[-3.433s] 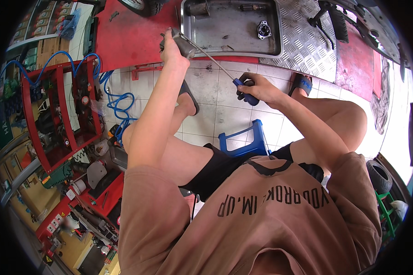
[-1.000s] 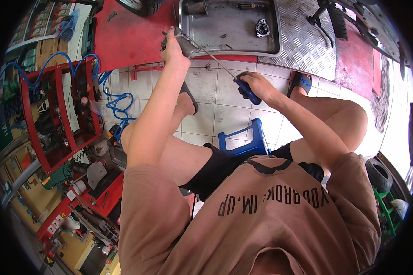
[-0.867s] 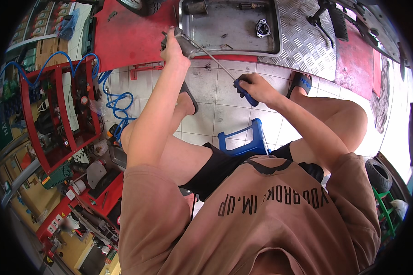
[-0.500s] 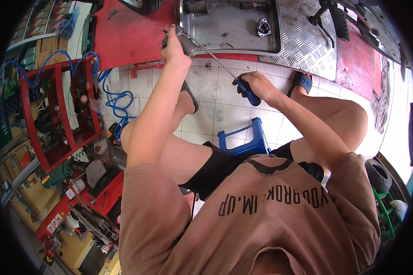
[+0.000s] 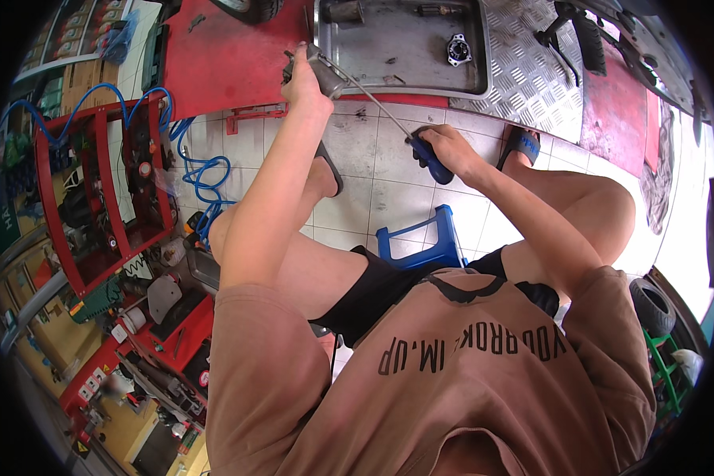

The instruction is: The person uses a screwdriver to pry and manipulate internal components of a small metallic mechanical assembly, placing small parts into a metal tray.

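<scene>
My left hand [image 5: 303, 86] is closed around a grey metal motor-like part [image 5: 324, 78], held out over the near edge of a metal tray [image 5: 373, 63]. A long-shafted screwdriver [image 5: 379, 105] slants from this part down to my right hand [image 5: 451, 151], whose fingers wrap its dark blue handle. The shaft's tip meets the part, but the exact contact spot is too small to tell. Inside the tray lie a round metal cover with holes [image 5: 458, 50], a metal cylinder [image 5: 347, 11] and a small dark part [image 5: 436, 9].
The tray rests on a red platform [image 5: 214, 71] beside a diamond-patterned metal plate [image 5: 523, 71]. A blue plastic stool [image 5: 420, 255] is between my legs on the tiled floor. To the left stand a red metal rack [image 5: 67, 214] and a coiled blue air hose [image 5: 208, 170].
</scene>
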`<state>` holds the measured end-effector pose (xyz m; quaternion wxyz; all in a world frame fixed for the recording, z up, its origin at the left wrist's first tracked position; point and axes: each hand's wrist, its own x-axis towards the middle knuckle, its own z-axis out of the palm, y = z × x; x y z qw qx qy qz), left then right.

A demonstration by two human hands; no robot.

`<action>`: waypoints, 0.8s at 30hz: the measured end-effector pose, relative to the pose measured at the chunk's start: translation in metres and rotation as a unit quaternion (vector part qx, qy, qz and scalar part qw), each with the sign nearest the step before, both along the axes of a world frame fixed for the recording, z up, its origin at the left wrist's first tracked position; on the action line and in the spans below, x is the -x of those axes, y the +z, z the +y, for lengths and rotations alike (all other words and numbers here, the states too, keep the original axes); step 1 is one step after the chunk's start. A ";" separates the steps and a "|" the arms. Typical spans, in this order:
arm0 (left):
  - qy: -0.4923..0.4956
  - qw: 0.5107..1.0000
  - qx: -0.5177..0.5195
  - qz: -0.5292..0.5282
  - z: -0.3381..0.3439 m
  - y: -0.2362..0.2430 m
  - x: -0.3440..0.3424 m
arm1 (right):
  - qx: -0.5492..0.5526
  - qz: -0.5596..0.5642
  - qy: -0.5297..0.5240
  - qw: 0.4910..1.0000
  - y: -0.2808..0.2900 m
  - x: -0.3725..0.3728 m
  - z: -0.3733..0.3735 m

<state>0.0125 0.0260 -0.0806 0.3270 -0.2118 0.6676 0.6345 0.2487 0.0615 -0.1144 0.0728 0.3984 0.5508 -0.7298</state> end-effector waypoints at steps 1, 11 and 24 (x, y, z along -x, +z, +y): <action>0.001 1.000 -0.002 0.001 0.000 0.000 0.000 | 0.022 0.001 -0.001 1.000 -0.002 -0.001 0.000; 0.006 1.000 0.008 0.005 -0.001 -0.004 0.003 | -0.045 0.032 0.033 0.998 0.007 -0.001 -0.004; 0.021 1.000 0.009 0.007 0.000 -0.024 0.011 | -0.003 0.058 0.016 0.998 -0.011 -0.004 -0.005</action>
